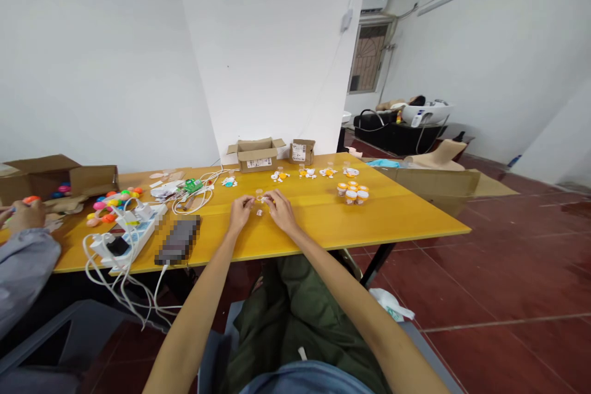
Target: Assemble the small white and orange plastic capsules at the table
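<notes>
Over the near middle of the yellow table, my left hand (241, 212) and my right hand (279, 209) face each other, a small gap apart. My right hand's fingers are pinched at a small white piece (265, 199). The left fingers are pressed together; what they hold, if anything, is too small to make out. Between the hands a small pale piece (259, 212) lies on the table, and a small clear cup (259, 191) stands just beyond. Farther back lie several groups of white and orange pieces (279, 176), plus white and teal pieces (229, 181).
Several orange-lidded tubs (353, 191) cluster at the right. Cardboard boxes (257, 154) stand along the wall. On the left are a power strip (133, 237) with cables, a phone (178, 240), colourful balls (111, 202) and another person's hand (28, 215). The table (415, 221) ends at right.
</notes>
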Motion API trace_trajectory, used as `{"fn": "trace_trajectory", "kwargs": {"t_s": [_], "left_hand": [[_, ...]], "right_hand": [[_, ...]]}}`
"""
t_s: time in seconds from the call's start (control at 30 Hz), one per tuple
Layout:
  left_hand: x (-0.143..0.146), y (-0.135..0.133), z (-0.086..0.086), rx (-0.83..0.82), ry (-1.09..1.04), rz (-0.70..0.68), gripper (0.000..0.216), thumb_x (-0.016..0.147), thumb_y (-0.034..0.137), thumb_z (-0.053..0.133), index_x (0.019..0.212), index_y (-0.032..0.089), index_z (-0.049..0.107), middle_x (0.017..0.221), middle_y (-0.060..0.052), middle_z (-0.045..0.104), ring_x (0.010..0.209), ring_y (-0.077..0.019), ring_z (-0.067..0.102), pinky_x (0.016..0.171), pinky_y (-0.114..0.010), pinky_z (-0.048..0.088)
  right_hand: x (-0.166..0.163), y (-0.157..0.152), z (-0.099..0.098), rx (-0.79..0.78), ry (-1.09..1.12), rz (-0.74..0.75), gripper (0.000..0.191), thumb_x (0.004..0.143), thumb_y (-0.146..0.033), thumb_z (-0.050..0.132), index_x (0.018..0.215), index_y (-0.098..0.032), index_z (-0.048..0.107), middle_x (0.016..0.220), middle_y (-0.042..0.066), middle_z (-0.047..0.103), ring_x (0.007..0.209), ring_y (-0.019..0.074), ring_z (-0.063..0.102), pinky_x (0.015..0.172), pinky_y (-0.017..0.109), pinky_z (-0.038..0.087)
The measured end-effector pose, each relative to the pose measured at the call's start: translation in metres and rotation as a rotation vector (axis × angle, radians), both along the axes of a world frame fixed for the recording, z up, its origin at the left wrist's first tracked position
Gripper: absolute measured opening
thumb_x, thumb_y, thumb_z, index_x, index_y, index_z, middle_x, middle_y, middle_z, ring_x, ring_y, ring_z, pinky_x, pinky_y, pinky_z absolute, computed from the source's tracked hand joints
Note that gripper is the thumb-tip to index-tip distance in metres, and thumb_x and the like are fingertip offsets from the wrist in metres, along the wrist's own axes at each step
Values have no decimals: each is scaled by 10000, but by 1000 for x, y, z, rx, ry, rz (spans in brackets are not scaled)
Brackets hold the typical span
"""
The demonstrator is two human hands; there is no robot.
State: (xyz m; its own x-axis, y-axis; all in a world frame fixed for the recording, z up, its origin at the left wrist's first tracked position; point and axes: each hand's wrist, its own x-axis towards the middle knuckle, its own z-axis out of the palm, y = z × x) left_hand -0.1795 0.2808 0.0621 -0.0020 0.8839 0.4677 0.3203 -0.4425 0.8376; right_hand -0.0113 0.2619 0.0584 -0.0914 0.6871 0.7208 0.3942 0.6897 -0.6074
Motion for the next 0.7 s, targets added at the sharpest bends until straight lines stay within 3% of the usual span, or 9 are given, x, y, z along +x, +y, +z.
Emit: {"fn": "trace_trajectory", "kwargs": {"t_s": [0.13,0.37,0.53,0.7], "left_hand": [[5,-7,4,0,59,-36,115,797,267,643,714,210,701,696,-20,717,681,-195,652,707,-313,535],[9,-12,7,68,266,78,192,816,130,536,776,221,701,841,-50,759,839,-221,694,836,-344,546],[11,-11,7,80,256,56,150,847,176,551,831,217,694,849,-46,756,815,-215,694,817,-339,547],[18,-21,8,137,414,-26,136,894,241,541,909,220,674,861,-33,740,788,-195,674,780,-309,521]], "right_hand": [[-2,-1,-3,31,-157,-17,210,955,-187,480,982,-270,670,981,46,669,924,203,628,833,301,511],[-9,0,-11,135,-504,-114,370,882,-13,465,1069,-259,669,1027,75,682,988,213,624,876,323,499],[-8,1,-9,151,-382,-114,271,923,-87,466,1008,-256,660,979,66,684,953,217,626,871,342,493],[0,4,-4,71,11,-151,163,951,-224,463,944,-249,624,945,56,668,902,219,617,836,342,498]]}}
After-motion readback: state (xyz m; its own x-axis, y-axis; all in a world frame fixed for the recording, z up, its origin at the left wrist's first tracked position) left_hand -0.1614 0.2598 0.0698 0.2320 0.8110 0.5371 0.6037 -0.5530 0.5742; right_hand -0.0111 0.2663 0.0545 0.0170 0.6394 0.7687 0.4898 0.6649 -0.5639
